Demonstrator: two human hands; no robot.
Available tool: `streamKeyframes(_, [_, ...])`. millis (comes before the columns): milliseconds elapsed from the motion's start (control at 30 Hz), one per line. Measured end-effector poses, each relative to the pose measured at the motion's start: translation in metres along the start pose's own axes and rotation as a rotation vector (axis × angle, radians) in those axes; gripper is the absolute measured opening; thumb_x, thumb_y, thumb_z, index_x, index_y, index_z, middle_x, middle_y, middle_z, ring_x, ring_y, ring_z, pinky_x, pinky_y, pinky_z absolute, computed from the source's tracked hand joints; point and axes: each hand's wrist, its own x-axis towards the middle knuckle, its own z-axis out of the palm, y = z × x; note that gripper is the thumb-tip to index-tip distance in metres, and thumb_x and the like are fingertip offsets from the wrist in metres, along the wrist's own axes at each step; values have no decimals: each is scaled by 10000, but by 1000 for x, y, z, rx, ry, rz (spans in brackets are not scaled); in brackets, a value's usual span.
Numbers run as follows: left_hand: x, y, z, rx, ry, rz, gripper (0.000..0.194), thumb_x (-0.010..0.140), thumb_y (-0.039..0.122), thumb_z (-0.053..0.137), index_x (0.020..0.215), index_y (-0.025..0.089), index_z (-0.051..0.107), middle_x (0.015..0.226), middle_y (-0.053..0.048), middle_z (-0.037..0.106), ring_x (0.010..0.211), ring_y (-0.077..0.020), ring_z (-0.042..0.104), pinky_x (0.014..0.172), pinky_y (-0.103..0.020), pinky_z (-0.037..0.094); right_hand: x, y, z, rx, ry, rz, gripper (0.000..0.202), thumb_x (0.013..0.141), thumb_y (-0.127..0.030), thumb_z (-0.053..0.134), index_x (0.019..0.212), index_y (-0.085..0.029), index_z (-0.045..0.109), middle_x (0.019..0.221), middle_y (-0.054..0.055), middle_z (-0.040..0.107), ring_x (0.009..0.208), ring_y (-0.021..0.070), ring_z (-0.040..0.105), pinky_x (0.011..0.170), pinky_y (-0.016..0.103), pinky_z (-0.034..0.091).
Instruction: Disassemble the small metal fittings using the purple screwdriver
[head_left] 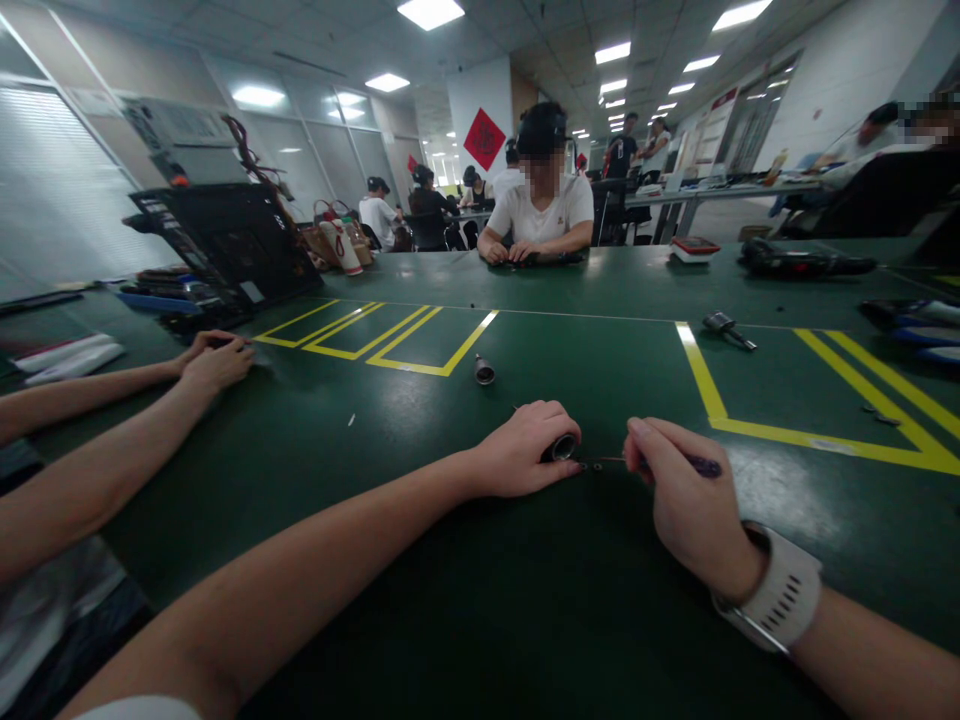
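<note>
My left hand [529, 448] rests on the green table, its fingers wrapped round a dark metal cylinder [562, 447] whose round open end faces right. In my right hand [679, 490] is a slim screwdriver [706, 466] with a dark purple handle. Its thin shaft points left towards the cylinder; whether the tip touches anything is too small to tell. Beside my left fingertips lies a tiny ring-like part [598, 466]. Farther up the table, a cone-shaped metal piece [484, 371] lies apart from both hands.
Yellow tape lines [825, 442] mark the green tabletop [570, 350]. A metal part with a shaft [729, 329] lies at the right, near a dark power tool [802, 260]. Another person's hands [214, 362] are at the left. Someone sits opposite; a black equipment case [232, 240] stands back left.
</note>
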Motion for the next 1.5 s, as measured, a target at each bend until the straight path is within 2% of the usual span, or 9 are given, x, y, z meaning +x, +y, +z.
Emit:
streamKeyframes(200, [0,2,-2,-7,-10,-12,191,843,302,533,971,160,525,972,-66,542,918,-193,488,820,-327,390,0,1,-1,12,9,-2,360,831,-284,458,478,-219,437,454,-45,394,442,116,378,440,266,278])
streamKeyframes(500, [0,0,0,-15,-10,-15,201,846,309,525,987,165,529,978,-71,548,922,-200,494,826,-340,392,-1,10,-3,79,27,-52,348,876,-298,422,537,-221,439,549,-20,458,557,144,453,501,285,324])
streamKeyframes(700, [0,-1,0,-53,-1,-32,268,836,343,533,1017,146,528,996,-89,551,928,-212,507,836,-366,410,-1,14,2,115,77,-56,238,846,-333,517,644,-208,527,599,-26,490,584,140,464,534,279,368])
streamKeyframes(833, [-2,-1,0,-117,36,-50,406,813,379,551,1141,152,480,1028,-98,549,950,-227,513,870,-397,413,-1,16,3,100,108,-73,202,837,-329,533,678,-205,539,620,-26,509,594,142,480,548,282,385])
streamKeyframes(900, [-3,-1,1,-159,83,-71,485,817,381,537,1234,166,416,1057,-99,542,978,-231,509,904,-413,402,-1,15,2,83,114,-88,193,849,-329,515,703,-207,544,636,-24,516,602,143,491,558,284,400])
streamKeyframes(1000, [-5,-2,3,-204,221,-114,520,832,356,497,1299,187,345,1105,-99,517,1036,-236,488,947,-425,380,1,12,2,31,78,-96,163,867,-336,502,814,-204,583,712,-2,569,651,154,532,585,293,436])
streamKeyframes(1167, [-5,-4,7,-223,464,-176,427,861,338,444,1247,166,384,1098,-106,504,1050,-229,480,949,-407,385,5,8,10,-126,-105,-125,178,881,-315,489,904,-199,622,863,49,643,783,188,593,694,345,473])
streamKeyframes(1300, [-6,-5,9,-205,595,-200,365,870,322,430,1199,165,412,1104,-105,508,1053,-221,487,955,-396,385,8,9,20,-276,-236,-194,157,813,-280,582,949,-202,591,965,74,632,879,223,584,762,392,470])
streamKeyframes(1500, [-9,-4,9,-177,710,-190,310,867,302,426,1147,169,431,1091,-100,517,1042,-220,500,945,-395,400,12,4,37,-509,-335,-305,283,704,-293,693,925,-170,565,913,97,618,825,254,572,703,405,483])
